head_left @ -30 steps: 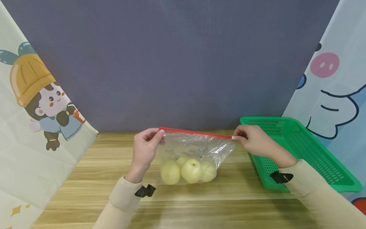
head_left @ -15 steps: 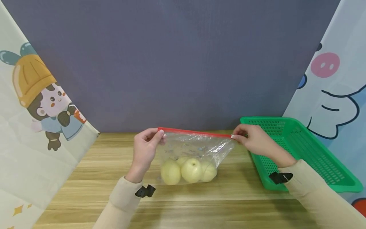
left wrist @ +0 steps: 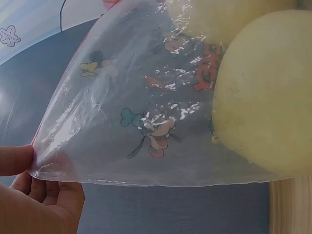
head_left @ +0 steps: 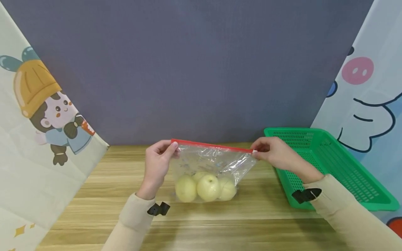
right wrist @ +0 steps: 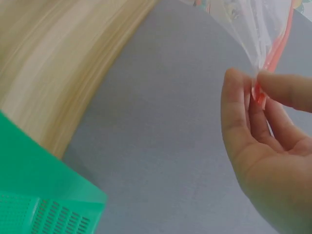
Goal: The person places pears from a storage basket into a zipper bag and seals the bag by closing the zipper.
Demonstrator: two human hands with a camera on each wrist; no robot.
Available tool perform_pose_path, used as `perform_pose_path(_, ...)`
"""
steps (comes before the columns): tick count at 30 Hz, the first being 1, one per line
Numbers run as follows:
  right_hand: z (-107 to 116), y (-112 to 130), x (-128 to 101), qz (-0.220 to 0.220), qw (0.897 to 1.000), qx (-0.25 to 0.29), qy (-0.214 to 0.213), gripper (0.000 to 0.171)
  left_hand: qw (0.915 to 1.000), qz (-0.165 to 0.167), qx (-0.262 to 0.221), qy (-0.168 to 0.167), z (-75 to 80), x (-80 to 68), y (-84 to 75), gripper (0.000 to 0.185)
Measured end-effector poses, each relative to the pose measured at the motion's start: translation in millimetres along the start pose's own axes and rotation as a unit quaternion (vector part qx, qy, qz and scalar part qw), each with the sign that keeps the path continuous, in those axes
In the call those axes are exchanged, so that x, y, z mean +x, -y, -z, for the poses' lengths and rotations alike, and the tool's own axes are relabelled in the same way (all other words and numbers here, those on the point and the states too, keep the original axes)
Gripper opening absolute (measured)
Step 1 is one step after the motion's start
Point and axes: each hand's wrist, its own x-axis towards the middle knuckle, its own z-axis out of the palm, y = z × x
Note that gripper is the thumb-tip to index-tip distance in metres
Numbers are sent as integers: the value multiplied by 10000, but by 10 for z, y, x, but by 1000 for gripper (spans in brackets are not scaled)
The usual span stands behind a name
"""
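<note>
A: Head view first. Clear zip bag (head_left: 213, 164) stands on the wooden table (head_left: 201, 223), centre frame, red seal strip (head_left: 211, 145) stretched level along its top.
B: Hands?
A: Left hand (head_left: 157, 165) pinches the strip's left end between thumb and fingers. Right hand (head_left: 277, 153) pinches the right end. Bag hangs taut between them, bottom resting on the table.
B: Contents?
A: Pale yellow round fruits (head_left: 205, 186) clustered at the bottom of the bag, touching each other. Exact count unclear, at least three.
B: Anything else around?
A: Green perforated basket (head_left: 333, 164) on the table to the right, just behind the right wrist. Grey backdrop (head_left: 194, 69), cartoon-print sheets on both sides.
B: Left wrist view?
A: Bag film fills the frame, cartoon print on it. One fruit (left wrist: 265, 92) presses against the film at right. Left hand's fingers (left wrist: 14, 160) clamp the bag's corner at lower left.
B: Right wrist?
A: Thumb and fingertips (right wrist: 282, 87) closed on the red strip's end, film running up out of frame. Basket corner at lower left, table edge at upper left.
</note>
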Motion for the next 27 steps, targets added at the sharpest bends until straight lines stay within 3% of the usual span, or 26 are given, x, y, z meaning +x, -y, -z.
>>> perform_pose_path(7, 54, 50, 86, -198, 9986, 464, -126, 15, 9997, 95, -143, 154, -16, 161, 19, 20)
perform_pose_path(18, 122, 73, 358, -111, 9976, -140, -675, 17, 9962, 697, 418, 315, -31, 490, 84, 20)
perform_pose_path(27, 47, 102, 535, -46, 9880, -296, -1512, 15, 9951, 788, 578, 145, -116, 747, 194, 17)
